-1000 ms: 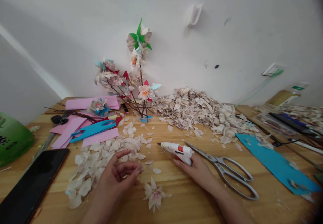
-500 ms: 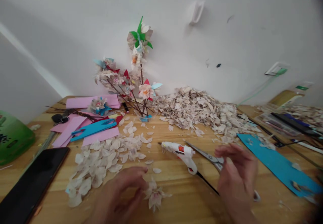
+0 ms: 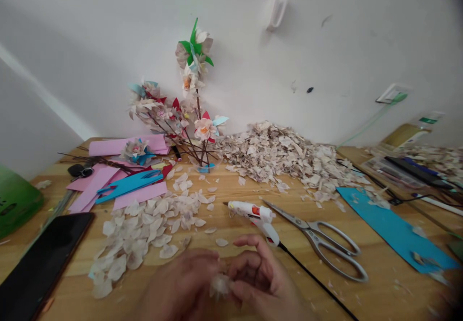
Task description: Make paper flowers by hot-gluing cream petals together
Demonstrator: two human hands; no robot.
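Pinching paper flower [image 3: 220, 285]: left hand [image 3: 183, 289], right hand [image 3: 262, 275], glue gun [image 3: 253, 211] just beyond.

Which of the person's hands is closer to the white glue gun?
Right. The right hand lies just below the glue gun, not touching; the left hand is farther off, lower left. Both pinch a paper flower.

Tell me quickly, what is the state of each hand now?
Left hand: closed on the flower.
Right hand: closed on the same flower.
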